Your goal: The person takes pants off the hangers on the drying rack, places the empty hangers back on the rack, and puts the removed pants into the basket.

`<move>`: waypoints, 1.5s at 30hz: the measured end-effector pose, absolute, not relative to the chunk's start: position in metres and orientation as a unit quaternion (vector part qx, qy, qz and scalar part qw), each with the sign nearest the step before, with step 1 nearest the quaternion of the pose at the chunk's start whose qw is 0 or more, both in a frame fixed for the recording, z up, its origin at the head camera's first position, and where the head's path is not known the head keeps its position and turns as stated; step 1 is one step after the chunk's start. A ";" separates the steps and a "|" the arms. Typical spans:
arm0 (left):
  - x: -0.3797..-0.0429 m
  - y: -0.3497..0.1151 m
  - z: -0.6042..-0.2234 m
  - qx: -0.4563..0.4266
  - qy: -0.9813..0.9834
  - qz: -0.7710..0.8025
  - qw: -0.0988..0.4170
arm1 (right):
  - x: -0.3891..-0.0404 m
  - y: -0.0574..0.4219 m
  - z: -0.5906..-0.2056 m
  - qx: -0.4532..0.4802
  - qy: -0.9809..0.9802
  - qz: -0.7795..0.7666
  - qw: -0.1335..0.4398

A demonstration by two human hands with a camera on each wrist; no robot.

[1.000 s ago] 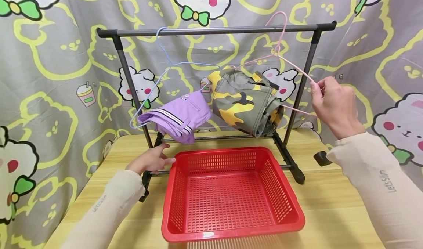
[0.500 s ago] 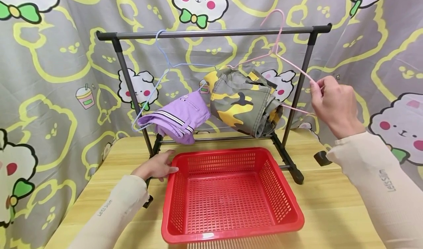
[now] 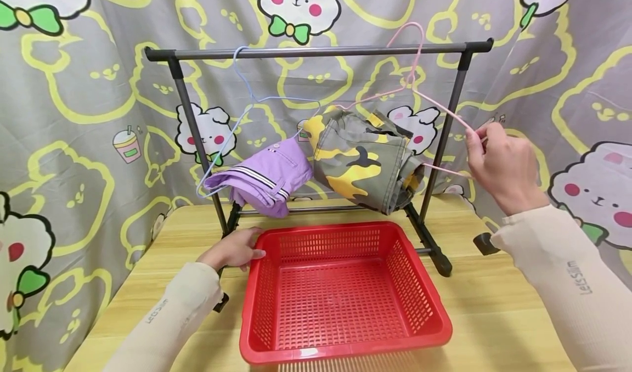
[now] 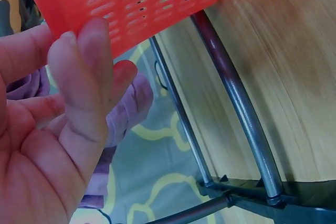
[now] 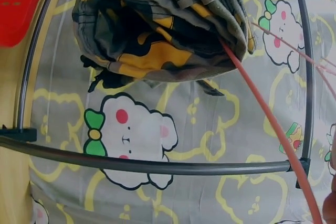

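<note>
My right hand (image 3: 506, 166) pinches the sloping right arm of a pink hanger (image 3: 436, 102). The hanger's hook arches over the rail of a dark clothes rack (image 3: 316, 52), its top a little above the bar. Folded camouflage shorts (image 3: 360, 161) in grey and yellow hang on its lower bar, also seen in the right wrist view. My left hand (image 3: 236, 249) grips the left rim of a red plastic basket (image 3: 345, 350), thumb over the edge. Purple folded shorts (image 3: 269, 174) with a striped waistband hang on a blue hanger (image 3: 238, 122) at the rack's left.
The red basket stands in front of the rack on a wooden table (image 3: 498, 306), with nothing inside it. Rack feet (image 3: 441, 265) reach forward beside the basket. A grey patterned curtain (image 3: 99, 141) closes off the back and sides.
My left hand has moved right onto the basket's rim and taken hold of it. The pink hanger with the camouflage shorts has dropped slightly against the rail, still in my right hand.
</note>
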State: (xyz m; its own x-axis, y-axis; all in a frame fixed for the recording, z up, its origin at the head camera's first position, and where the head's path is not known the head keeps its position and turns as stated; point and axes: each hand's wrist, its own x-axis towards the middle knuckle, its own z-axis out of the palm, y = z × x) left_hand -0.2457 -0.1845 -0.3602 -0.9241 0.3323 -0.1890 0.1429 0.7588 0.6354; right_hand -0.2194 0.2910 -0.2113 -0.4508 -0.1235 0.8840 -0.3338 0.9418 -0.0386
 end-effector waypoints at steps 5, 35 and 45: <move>-0.247 -0.186 -0.358 0.135 0.930 0.309 0.148 | -0.220 0.296 -0.214 0.161 -0.824 0.082 0.538; -0.228 -0.137 -0.309 0.304 0.910 0.281 -0.033 | -0.221 0.317 -0.232 0.221 -0.788 0.060 0.572; -0.226 -0.111 -0.268 0.204 0.819 0.468 -0.261 | -0.219 0.321 -0.235 0.234 -0.787 0.049 0.569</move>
